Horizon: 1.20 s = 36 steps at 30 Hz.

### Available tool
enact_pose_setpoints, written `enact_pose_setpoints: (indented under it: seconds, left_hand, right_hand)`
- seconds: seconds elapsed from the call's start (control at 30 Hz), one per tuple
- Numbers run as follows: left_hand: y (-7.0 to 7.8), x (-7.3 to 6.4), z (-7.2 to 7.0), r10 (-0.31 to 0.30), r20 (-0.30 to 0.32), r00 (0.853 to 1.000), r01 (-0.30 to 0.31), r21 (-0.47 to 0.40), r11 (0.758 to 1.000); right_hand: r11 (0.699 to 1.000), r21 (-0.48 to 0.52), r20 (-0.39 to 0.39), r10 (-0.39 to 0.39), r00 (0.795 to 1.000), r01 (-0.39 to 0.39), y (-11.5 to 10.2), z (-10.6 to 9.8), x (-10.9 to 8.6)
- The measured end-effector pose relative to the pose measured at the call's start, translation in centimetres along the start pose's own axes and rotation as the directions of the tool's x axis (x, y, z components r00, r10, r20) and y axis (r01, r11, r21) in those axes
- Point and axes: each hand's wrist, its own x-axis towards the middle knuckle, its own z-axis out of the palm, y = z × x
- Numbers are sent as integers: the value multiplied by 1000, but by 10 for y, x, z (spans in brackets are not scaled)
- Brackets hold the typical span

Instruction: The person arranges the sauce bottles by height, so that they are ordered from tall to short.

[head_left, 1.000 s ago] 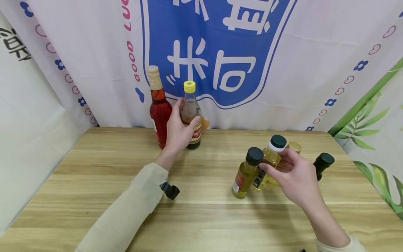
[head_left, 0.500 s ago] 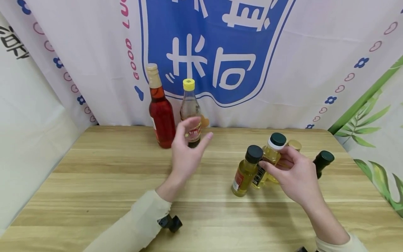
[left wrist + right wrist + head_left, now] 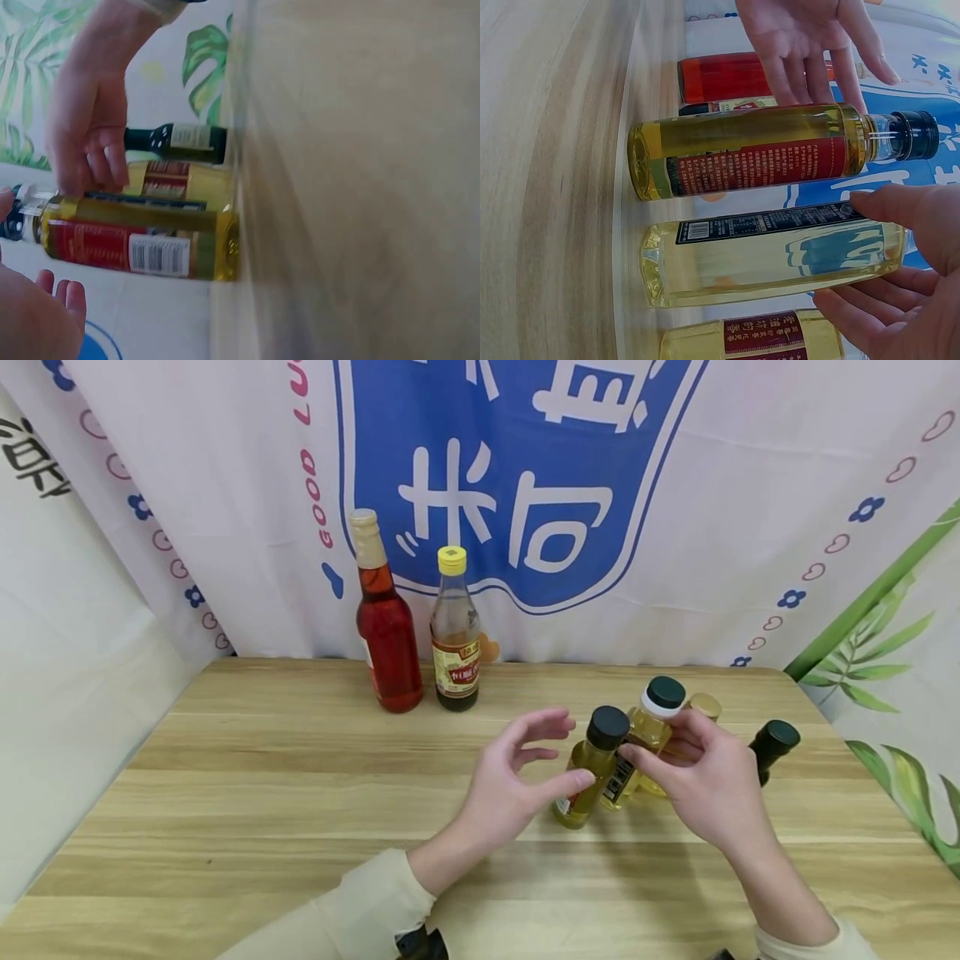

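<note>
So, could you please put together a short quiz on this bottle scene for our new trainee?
1. True or false: in the head view, the yellow-capped bottle stands to the right of the tall red bottle.

2. Which bottle does the person's right grip hold?
A) the tall red bottle
B) the green-capped bottle with the white collar
C) the yellow-capped bottle

3. Short answer: in the head view, which bottle is nearest to the left grip?

Key:
1. True
2. B
3. The black-capped bottle
</note>
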Motion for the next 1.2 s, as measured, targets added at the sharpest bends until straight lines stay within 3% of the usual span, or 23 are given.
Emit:
enact_pose_setpoints:
  seconds: [0.13,0.7,1.2]
  left_hand:
    - [-2,-4,6,-12,23,1000,11,28,1000]
    - [-5,1,19,-37,5,999,35,171,985]
    - [-4,-3,14,-11,26,1000,4,260,966]
  right_hand:
    - [1000,4,1,-1,1000,1,0,0,-1]
    - [1000,-2,-6,-24,1000,24,3,-1,-1]
    - [999,4,-1,-34,999,34,3,1,0]
